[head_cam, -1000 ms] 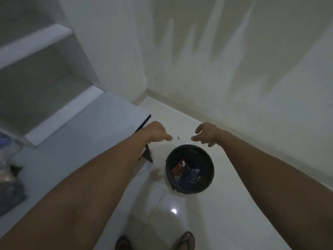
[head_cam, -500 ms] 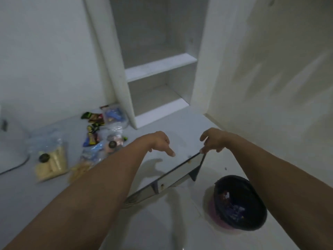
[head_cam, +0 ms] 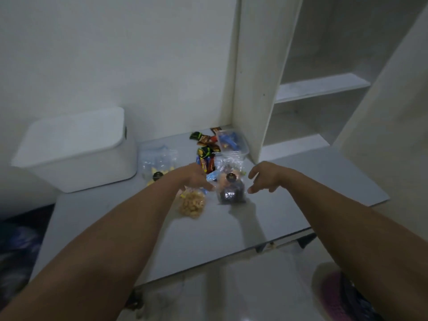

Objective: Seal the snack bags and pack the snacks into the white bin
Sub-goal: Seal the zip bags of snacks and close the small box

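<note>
The white bin (head_cam: 76,149) stands with its lid on at the table's back left. Clear snack bags lie mid-table: one with yellow puffs (head_cam: 192,205), one with dark sweets (head_cam: 230,191), one with pale yellow pieces (head_cam: 157,163). Loose wrapped candies (head_cam: 206,149) and a clear tub (head_cam: 231,142) sit behind them. My left hand (head_cam: 196,177) hovers over the puff bag, fingers loosely curled, holding nothing. My right hand (head_cam: 264,178) hangs just right of the dark bag, fingers spread and relaxed.
A white shelf unit (head_cam: 322,86) rises at the back right of the grey table (head_cam: 208,239). A dark trash bin (head_cam: 347,295) sits on the floor at lower right. Dark fabric (head_cam: 18,242) lies left of the table.
The view has swung left from the floor trash bin to the table. Both hands have moved from above the trash bin to over the snack bags.
</note>
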A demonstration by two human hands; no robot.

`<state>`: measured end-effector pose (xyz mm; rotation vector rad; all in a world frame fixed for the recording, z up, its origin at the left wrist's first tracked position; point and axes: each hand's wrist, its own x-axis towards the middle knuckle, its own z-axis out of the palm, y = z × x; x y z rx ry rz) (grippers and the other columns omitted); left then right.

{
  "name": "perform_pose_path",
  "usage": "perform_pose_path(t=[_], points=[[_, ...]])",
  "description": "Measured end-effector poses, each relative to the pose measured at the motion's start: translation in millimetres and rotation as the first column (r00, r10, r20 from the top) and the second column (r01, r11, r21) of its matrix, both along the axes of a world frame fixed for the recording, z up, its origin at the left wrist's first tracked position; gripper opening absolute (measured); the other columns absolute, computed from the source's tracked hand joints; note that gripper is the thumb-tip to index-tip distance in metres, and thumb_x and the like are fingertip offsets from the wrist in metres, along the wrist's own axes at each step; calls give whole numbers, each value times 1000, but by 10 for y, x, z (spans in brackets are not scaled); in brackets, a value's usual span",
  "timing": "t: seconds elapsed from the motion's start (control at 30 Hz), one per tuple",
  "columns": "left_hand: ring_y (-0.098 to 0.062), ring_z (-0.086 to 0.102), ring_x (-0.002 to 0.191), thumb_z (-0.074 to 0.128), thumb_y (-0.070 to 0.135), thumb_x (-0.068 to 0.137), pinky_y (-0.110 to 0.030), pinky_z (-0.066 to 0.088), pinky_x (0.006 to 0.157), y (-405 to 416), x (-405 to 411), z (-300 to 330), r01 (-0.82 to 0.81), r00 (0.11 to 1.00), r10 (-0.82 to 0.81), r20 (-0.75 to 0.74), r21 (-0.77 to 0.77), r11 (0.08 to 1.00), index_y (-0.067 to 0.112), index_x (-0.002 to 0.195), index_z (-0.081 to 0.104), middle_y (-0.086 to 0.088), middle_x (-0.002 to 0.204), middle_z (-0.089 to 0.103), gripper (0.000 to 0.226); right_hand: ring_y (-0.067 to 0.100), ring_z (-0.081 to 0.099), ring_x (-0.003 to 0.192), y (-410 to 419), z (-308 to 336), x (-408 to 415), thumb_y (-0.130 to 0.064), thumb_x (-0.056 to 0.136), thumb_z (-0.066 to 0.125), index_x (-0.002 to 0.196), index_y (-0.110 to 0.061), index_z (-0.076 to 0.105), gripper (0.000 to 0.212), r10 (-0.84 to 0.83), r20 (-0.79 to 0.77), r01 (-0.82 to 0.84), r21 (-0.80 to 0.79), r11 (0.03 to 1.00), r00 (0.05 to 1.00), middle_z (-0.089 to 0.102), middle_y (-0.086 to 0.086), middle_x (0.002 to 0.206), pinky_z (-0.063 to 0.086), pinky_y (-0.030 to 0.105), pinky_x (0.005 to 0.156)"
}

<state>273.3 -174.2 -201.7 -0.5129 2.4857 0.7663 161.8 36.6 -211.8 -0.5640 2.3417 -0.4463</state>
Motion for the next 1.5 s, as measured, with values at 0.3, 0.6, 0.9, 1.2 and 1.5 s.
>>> perform_pose_path(t=[0.3, 0.6, 0.9, 1.2, 1.5], points=[[-28, 59, 94, 74, 38, 79, -36, 53, 77, -730, 147, -219, -254, 967, 252, 32, 87, 963, 3, 98, 61, -8, 96, 54, 41, 22, 63, 85, -980, -214, -121, -20, 75, 78, 122, -12, 60, 50, 203, -24, -203, 0, 979, 979, 60, 6, 112, 58, 31, 69], [-21, 49, 71, 75, 28, 78, -27, 37, 66, -1370, 91, -367, -559, 822, 562, -91, 52, 827, 8, 66, 57, -10, 74, 52, 30, 27, 62, 100, -1933, -444, -453, -21, 80, 73, 124, -5, 57, 49, 279, 38, -270, -166, 949, 959, 61, 13, 119, 55, 35, 84], [-31, 61, 94, 68, 24, 84, -38, 49, 84, -1895, -34, -487, -768, 583, 797, -155, 216, 603, -7, 118, 55, -27, 112, 58, 48, 32, 57, 111, -2592, -666, -545, -20, 81, 72, 130, 0, 46, 59, 131, 145, -82, -300, 950, 981, 55, 19, 127, 52, 43, 94], [-33, 59, 98, 63, 5, 80, -38, 49, 82, -2069, -218, -699, -743, 561, 816, -138, 351, 570, -8, 119, 56, -23, 110, 60, 41, 39, 64, 98, -2907, -899, -518, -11, 82, 64, 117, 9, 54, 41, -74, 153, 125, -353, 927, 985, 63, 27, 108, 54, 53, 86], [-33, 69, 91, 73, 14, 77, -48, 56, 88, -2079, 296, -819, -742, 196, 943, -268, 589, 322, 7, 104, 71, -15, 92, 73, 28, 32, 70, 70, -2775, -672, -148, -1, 84, 66, 67, -16, 64, 23, -220, 115, 247, -550, 798, 969, 71, 19, 79, 60, 43, 67]])
